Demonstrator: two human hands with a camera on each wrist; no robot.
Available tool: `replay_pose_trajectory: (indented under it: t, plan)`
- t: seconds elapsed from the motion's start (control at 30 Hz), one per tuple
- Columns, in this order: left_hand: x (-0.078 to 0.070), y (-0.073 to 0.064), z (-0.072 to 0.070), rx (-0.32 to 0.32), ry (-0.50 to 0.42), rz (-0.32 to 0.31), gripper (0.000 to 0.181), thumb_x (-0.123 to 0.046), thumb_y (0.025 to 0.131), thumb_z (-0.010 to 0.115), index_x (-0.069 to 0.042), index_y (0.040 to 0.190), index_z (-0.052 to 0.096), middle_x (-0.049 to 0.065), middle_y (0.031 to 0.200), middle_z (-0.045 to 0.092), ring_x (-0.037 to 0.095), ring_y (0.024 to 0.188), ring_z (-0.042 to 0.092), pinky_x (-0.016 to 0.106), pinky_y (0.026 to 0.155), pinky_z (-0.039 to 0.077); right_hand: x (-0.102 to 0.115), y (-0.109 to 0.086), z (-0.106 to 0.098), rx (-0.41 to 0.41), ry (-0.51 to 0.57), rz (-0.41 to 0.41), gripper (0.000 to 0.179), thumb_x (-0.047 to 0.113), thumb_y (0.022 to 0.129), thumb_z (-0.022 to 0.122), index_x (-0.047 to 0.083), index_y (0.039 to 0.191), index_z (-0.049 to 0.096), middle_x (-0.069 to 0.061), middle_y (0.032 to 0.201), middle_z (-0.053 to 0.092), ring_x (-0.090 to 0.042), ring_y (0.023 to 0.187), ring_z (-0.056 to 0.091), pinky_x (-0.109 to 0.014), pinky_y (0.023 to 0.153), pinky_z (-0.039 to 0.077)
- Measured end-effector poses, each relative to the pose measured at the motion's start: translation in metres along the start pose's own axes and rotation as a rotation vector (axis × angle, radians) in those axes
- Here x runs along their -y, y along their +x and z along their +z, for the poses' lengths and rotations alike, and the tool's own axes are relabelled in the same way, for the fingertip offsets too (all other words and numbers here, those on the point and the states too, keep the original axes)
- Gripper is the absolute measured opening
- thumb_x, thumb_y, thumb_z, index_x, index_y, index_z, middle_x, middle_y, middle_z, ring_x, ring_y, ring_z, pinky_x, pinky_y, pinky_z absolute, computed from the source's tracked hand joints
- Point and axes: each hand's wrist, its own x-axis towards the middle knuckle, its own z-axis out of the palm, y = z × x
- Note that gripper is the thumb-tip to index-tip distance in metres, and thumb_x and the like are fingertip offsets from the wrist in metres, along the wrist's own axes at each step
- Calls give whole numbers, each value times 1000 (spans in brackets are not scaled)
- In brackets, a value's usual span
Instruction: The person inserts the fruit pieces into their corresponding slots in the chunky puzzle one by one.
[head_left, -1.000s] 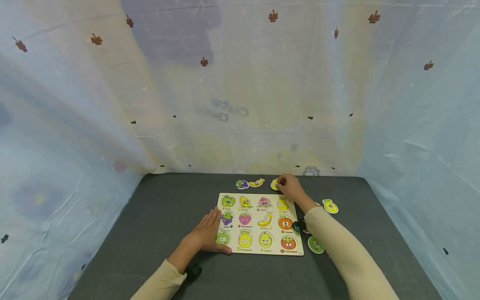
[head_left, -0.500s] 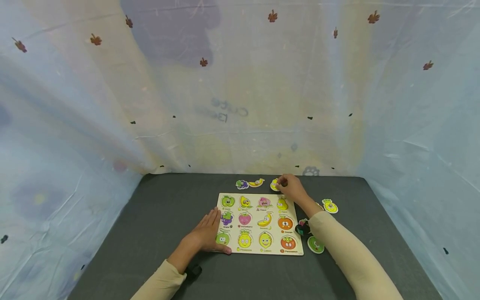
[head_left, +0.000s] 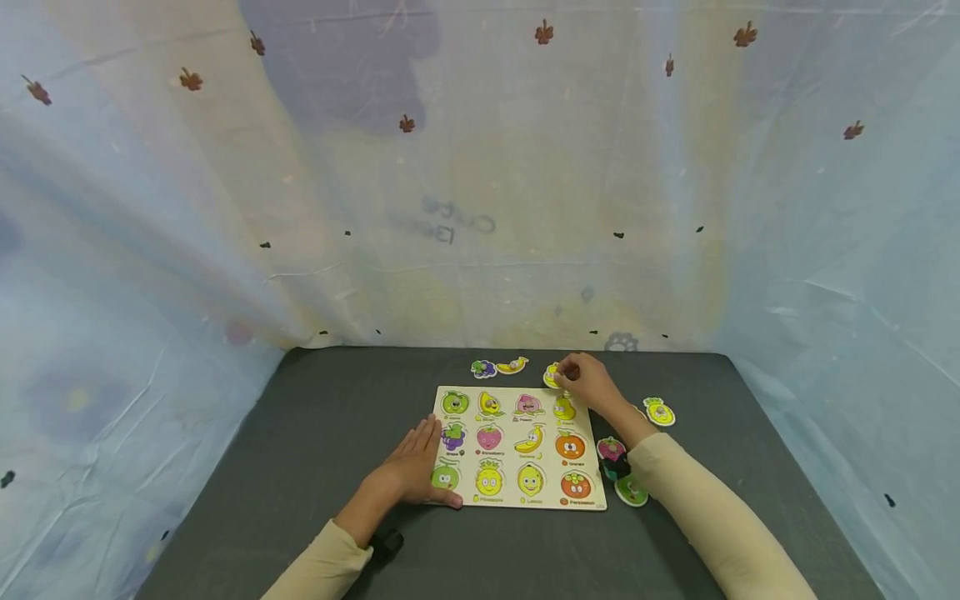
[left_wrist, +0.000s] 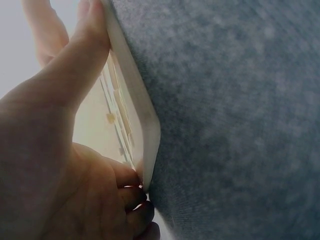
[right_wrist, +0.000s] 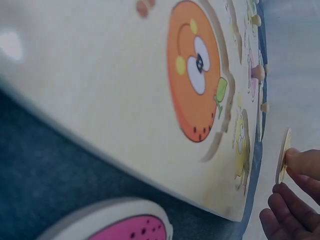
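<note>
Looking at a pale, rectangular wooden puzzle board (head_left: pixel 510 454), printed with colourful cartoon fruit in three rows of four, lying flat on a dark grey worktop (head_left: pixel 322 450). Got the left grip (head_left: pixel 412 467), a bare hand, resting on the board's left edge, fingers pretty straight, thumb down by the near-left corner, so just touching. Then over to the right grip (head_left: pixel 588 380), also a bare hand, just past the board's far-right corner and pinching a thin, white-edged yellow piece (head_left: pixel 551 375) between thumb and fingers. Can't make out which fruit, being partly covered by the fingertips. To the left of that, on the worktop: a purple grape piece (head_left: pixel 483 369) with green on top, just beside a curved yellow banana piece (head_left: pixel 513 366). Out to the right of the board: a yellow pineapple piece (head_left: pixel 660 412) near the cream right sleeve (head_left: pixel 712 508), plus a magenta, dotted, white-rimmed piece (head_left: pixel 611 448) and a round green, white-rimmed piece (head_left: pixel 631 493) close together, both partly hidden by a black wrist-worn device (head_left: pixel 617 467).
</note>
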Motion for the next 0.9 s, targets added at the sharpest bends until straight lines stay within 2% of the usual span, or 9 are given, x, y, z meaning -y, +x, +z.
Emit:
replay_pose_trajectory:
  t: [0.2,0.43,0.7,0.8,0.9]
  plan:
    - [-9,-9,-8,-16,6,-6,141,-66,77,91,7,169,14,24,178,8,38,166,11,51,134,15,-3,-5,0,17,-1,5,15,19,104,75,6,111,74,-13,113,66,-28,100,62,-51,91,54]
    - [-9,-8,-8,-17,1,-3,141,-65,76,92,7,169,14,25,178,8,39,166,11,52,134,15,-2,-10,0,18,-25,6,14,20,104,75,8,111,74,-12,113,66,-28,102,62,-52,92,55]
    - [-8,-7,-8,-4,-25,2,141,-65,77,91,8,169,14,25,178,7,40,166,9,53,134,13,0,-19,-1,42,-1,19,15,21,104,74,8,111,73,-12,111,65,-27,100,63,-50,89,56]
    - [-7,-7,-6,-11,-13,-3,140,-65,77,91,7,169,14,25,178,7,39,166,10,52,134,14,0,-23,-2,44,7,14,13,21,103,75,9,109,73,-10,109,65,-26,99,63,-49,87,57]
    - [-1,-1,2,-28,-11,5,142,-66,76,91,7,169,13,25,178,6,40,166,9,53,134,14,1,-26,-3,45,9,12,12,21,103,76,10,107,73,-9,108,65,-25,99,63,-49,87,56]
